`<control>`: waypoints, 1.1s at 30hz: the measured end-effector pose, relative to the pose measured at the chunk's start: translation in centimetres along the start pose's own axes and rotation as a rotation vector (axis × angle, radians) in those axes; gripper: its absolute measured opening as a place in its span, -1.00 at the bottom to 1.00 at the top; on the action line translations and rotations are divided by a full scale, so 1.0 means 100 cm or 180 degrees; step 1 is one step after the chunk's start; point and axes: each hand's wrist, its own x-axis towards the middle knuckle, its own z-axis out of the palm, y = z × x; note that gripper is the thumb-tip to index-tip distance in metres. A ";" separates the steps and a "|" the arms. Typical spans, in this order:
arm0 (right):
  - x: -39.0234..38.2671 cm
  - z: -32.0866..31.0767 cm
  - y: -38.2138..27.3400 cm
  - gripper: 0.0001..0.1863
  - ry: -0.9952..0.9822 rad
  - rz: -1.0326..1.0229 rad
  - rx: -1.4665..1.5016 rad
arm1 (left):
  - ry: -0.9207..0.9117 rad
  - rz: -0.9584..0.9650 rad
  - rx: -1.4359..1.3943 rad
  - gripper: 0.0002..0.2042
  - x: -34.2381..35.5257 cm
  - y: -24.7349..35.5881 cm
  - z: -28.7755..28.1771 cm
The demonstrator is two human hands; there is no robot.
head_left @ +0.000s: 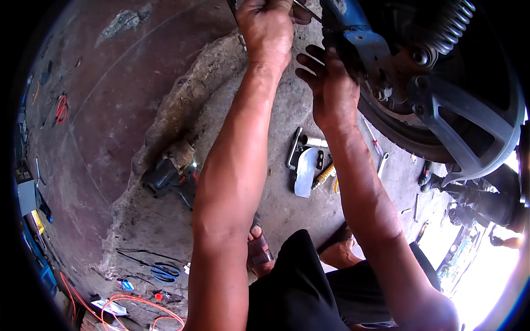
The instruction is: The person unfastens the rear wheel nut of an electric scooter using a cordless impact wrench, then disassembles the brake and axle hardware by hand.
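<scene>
Head view: hands beside the blue frame bar [354,21] and wheel [469,117], upper right.
Left hand [266,32]: grip seems clamped on a thin rod [310,11], angled toward the bar. Right hand [338,96]: visible fingers apart, perhaps steadying; cannot tell if clamped. Spanner [382,164] on floor [292,215] near wheel, presumably for reach.

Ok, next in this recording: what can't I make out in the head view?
Head view, left hand: its grip is partly cut off by the top edge.
Head view, right hand: any contact beneath the blue metal arm is lost in dark shadow.
Head view, wrench: its lower end is hidden behind the right forearm.
Head view, background at lower right: washed out by glare.
</scene>
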 end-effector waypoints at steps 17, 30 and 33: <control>0.005 0.007 -0.003 -0.68 -0.0008 0.0047 0.0262 | -0.0283 -0.0014 0.0668 -0.88 0.015 0.000 0.004; 0.003 -0.006 -0.007 -0.56 -0.0188 -0.0135 -0.0068 | -0.0229 0.0112 0.0689 -0.91 0.002 -0.004 0.009; 0.003 -0.003 -0.006 -0.60 -0.0256 -0.0271 0.0102 | -0.0246 -0.0035 0.0786 -0.90 0.006 -0.004 0.006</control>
